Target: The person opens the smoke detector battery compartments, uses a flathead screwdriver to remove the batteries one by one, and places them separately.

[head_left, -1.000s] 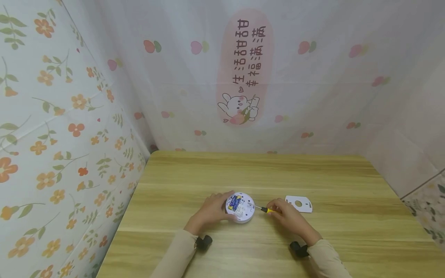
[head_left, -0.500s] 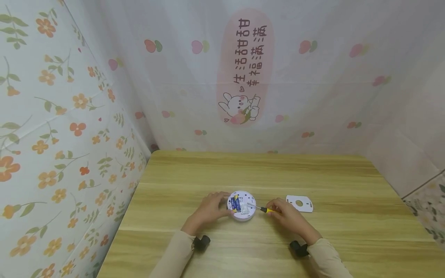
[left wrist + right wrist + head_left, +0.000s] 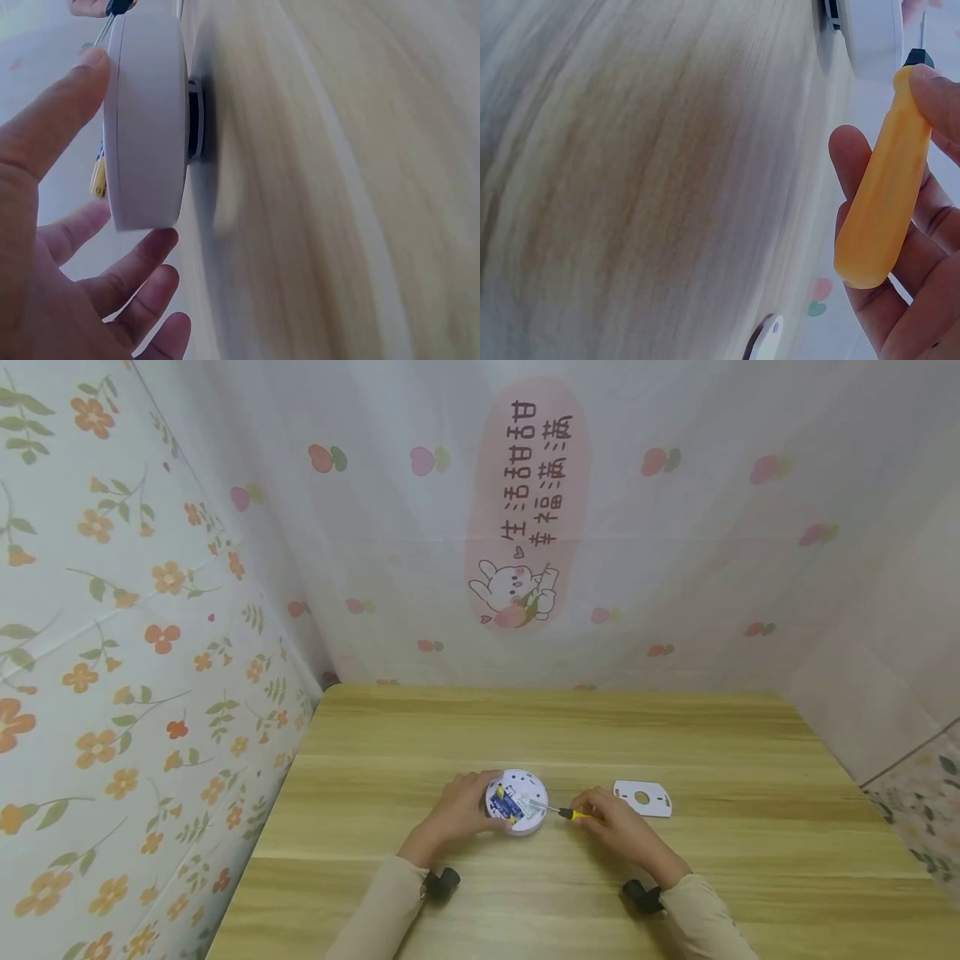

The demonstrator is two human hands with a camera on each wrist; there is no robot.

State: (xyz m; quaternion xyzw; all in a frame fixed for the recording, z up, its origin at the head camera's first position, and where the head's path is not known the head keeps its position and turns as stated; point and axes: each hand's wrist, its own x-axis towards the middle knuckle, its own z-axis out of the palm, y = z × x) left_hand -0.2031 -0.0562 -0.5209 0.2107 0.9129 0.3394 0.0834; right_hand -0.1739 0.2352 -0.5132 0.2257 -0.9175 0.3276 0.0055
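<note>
A round white smoke detector [image 3: 531, 793] sits face down on the table, its back with blue-and-yellow batteries [image 3: 507, 804] turned up. My left hand [image 3: 459, 808] grips its left side, thumb at the near rim and fingers at the far rim. In the left wrist view the detector's side wall [image 3: 150, 127] stands between thumb and fingers. My right hand [image 3: 618, 827] pinches a screwdriver with a yellow handle [image 3: 885, 187] and black collar. The screwdriver's metal shaft [image 3: 549, 808] reaches over the detector's back; whether the tip touches it is too small to tell.
A flat white mounting plate [image 3: 654, 802] with a round central hole lies right of the detector, just beyond my right hand. The wooden table [image 3: 420, 727] meets a printed curtain [image 3: 375, 527] at its back edge. Black wrist cameras [image 3: 441, 883] sit on both wrists.
The smoke detector has turned counterclockwise, so its batteries slant the other way. My left fingers loosened at its rim half a second ago and now grip again. The right hand stays nearly still with the screwdriver.
</note>
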